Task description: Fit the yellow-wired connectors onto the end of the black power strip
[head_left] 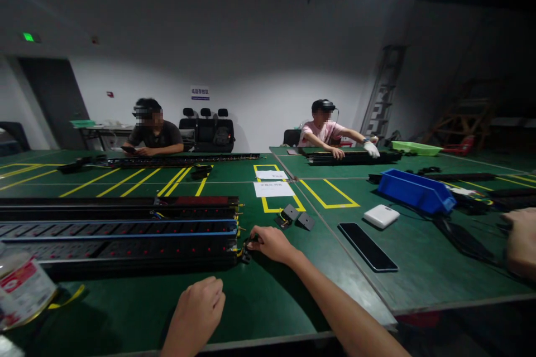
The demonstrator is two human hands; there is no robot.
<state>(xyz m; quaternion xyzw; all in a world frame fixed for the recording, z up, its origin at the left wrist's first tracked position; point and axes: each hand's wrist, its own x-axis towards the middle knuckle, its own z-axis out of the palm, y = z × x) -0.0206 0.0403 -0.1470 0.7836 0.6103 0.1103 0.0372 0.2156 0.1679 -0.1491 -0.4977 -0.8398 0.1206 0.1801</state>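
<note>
My right hand [268, 242] reaches to the near-right end of a long black rail [180, 248] fitted with red-dotted segments. Its thumb and fingers pinch a small black wired part [245, 252], whose exact kind is too small to tell. Short yellow wires [239, 228] stick out from the rail ends. My left hand [196, 309] rests near the front table edge, closed in a fist, with nothing showing in it. Two small black blocks lie beyond my right hand: one with wires [290, 213], the other a plain block [305, 221].
A printed can [23, 290] stands at left. At right are a phone [368, 246], a white case [381, 216], a blue bin [414, 191] and another person's hand [521, 242]. Two people sit across the green table [293, 295], one wearing a white glove [371, 149].
</note>
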